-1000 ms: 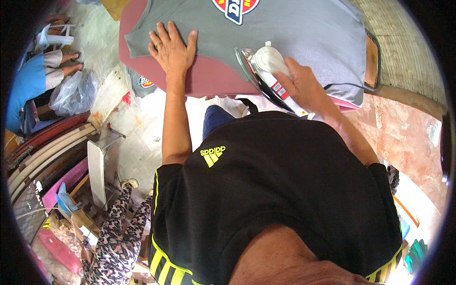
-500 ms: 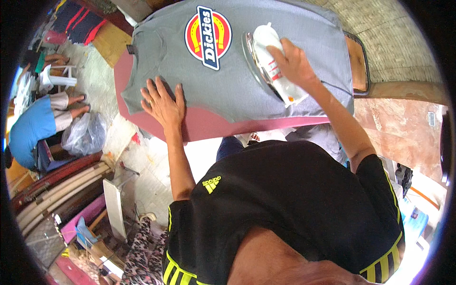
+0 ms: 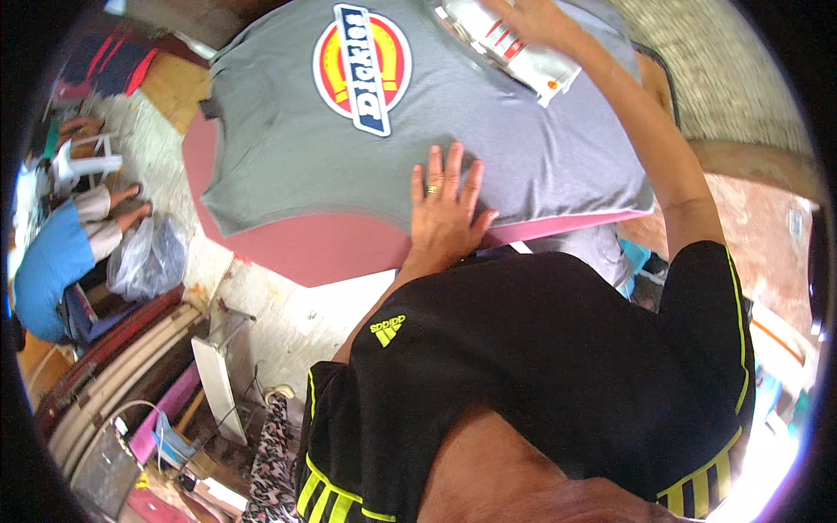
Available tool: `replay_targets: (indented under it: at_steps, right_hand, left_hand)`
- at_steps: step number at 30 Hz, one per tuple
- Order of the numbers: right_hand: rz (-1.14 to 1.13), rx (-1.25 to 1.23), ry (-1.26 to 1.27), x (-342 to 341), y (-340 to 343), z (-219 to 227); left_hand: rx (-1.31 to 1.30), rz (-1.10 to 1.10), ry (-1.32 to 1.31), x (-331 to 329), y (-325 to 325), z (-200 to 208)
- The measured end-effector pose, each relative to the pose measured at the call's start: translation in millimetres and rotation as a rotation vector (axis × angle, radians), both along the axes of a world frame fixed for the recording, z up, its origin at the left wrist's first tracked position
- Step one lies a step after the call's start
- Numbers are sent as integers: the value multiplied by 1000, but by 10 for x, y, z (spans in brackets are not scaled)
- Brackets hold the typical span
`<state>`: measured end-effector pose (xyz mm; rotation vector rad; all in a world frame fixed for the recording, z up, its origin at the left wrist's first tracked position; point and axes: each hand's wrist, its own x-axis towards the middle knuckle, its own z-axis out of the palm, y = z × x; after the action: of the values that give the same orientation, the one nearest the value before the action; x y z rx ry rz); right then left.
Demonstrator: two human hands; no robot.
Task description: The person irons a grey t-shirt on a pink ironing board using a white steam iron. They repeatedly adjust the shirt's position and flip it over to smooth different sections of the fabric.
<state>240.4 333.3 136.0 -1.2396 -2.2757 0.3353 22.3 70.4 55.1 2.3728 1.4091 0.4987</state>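
Note:
A grey T-shirt (image 3: 279,157) with a round red, yellow and blue print lies spread over a pink-covered ironing board (image 3: 305,253). My left hand (image 3: 443,209) rests flat on the shirt's near edge, fingers apart and a ring on one of them. Farther off and to the right, my right hand (image 3: 536,22) is closed round the handle of a white iron (image 3: 514,52), blurred a little by motion. The iron's soleplate lies on the shirt to the right of the print. Its far end is cut off by the top of the picture. Small creases run across the shirt near its right side.
At far left a person in a blue top (image 3: 52,266) bends over beside a clear plastic bag (image 3: 150,257). Long rolls (image 3: 131,357) and a white panel (image 3: 218,383) stand at the lower left. A woven mat surface (image 3: 732,70) lies beyond the board's right end.
My left hand has slid right along the shirt's near edge, from the neck side to below the print. My right hand has pushed the iron farther away from me.

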Motion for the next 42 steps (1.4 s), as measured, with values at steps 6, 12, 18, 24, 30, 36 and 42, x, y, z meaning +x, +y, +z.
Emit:
replay_targets:
  at_steps: [6,12,18,24,30,36,42]
  right_hand:
    - [-4,-177,-157,704,-726,195]
    - [-140,-54,-158,1569,-228,280]
    - [78,-173,-199,1618,-940,164]
    - [185,-487,-361,1325,-2200,339]
    - [270,-649,-419,1598,-2077,501]
    - [124,-429,-350,2504,-2275,231]
    - [159,-644,-230,2489,-2528,392]
  left_hand:
    - [22,45,103,167,-29,68]
    - [62,53,142,298,-118,88]
    - [178,181,167,296,-159,-127]
    - [205,289,201,340,-133,-100]
    - [217,298,246,334,-152,-128]
    - [224,294,253,321,-130,-183]
    - [212,319,255,350,-122,-166]
